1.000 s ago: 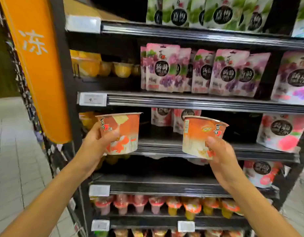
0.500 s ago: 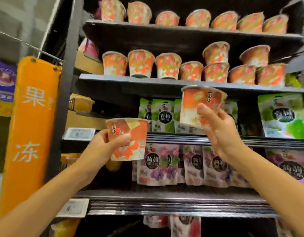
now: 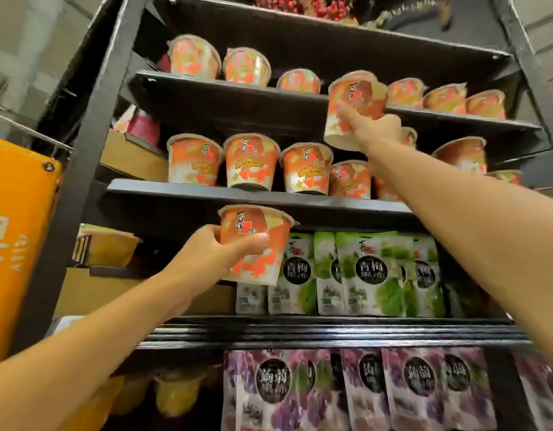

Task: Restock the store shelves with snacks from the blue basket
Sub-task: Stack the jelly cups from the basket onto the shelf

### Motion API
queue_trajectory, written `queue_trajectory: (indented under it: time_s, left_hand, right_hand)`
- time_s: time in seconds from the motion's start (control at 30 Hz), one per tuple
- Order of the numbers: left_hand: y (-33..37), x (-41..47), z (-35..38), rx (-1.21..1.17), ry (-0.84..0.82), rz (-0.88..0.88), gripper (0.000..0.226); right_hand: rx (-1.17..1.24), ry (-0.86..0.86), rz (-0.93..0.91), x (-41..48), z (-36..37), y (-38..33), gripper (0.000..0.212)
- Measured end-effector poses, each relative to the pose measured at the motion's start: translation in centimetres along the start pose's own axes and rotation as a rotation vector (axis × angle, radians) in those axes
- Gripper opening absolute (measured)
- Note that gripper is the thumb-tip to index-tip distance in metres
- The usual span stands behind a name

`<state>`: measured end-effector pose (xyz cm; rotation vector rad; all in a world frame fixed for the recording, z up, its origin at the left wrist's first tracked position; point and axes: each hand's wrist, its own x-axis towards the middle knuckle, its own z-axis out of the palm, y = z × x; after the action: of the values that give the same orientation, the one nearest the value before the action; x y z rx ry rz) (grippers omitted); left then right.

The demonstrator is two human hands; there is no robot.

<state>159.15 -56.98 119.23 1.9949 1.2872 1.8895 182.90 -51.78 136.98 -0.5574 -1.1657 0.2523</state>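
Right hand [image 3: 373, 132]: arm stretched up, fingers [image 3: 346, 112] curled round orange-and-white sealed plastic cup [image 3: 357, 98]. Cup tilted, at front edge of upper black metal shelf [image 3: 222, 88], before row of matching cups [image 3: 247, 66].
Left hand [image 3: 213, 259]: grips second orange-and-white cup [image 3: 262, 231], thumb across front. Held lower, before middle shelf [image 3: 175, 189], above green foil pouches [image 3: 371, 275].
Purple pouches [image 3: 418, 387] on next shelf down.

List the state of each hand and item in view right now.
Left hand: grips the left cup.
Left cup: upright, held in the air below the lower cup shelf.
Right hand: holds the right cup, arm stretched up.
Right cup: slightly tilted, in the air at the upper cup shelf's edge, not set down.
Shelved cups: upright in rows.
Green pouches: standing upright.
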Motion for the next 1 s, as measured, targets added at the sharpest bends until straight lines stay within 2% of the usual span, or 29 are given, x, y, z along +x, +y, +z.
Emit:
queue_trajectory:
  time_s: [0.07,0.23,0.37,0.6,0.83,0.9,1.0]
  left_hand:
    - [-0.4,0.6,-0.3,0.002,-0.008,-0.004,0.084]
    - [-0.8,1.8,-0.7,-0.028,-0.044,0.016,0.078]
    - [-1.0,2.4,-0.6,-0.03,-0.05,0.022,0.074]
    - [-0.8,2.3,-0.4,-0.05,-0.075,0.051,0.072]
    - [-1.0,1.1,-0.3,-0.07,-0.049,0.036,0.071]
    - [-1.2,0.9,-0.3,-0.061,-0.026,0.02,0.071]
    - [-0.9,0.7,-0.6,-0.087,-0.038,0.013,0.069]
  right_hand:
    - [-0.079,-0.007,-0.001,0.8,0.9,0.8,0.093]
    - [-0.224,-0.035,0.039,2.6,2.6,1.5,0.109]
    - [-0.4,-0.106,0.055,3.7,3.6,1.6,0.105]
    - [-0.399,-0.163,0.114,4.4,4.0,2.1,0.106]
    - [-0.288,-0.119,0.139,3.9,1.3,3.3,0.065]
    - [-0.296,-0.109,0.096,3.8,0.6,4.2,0.057]
    - [-0.387,-0.055,-0.071,3.1,0.2,4.6,0.037]
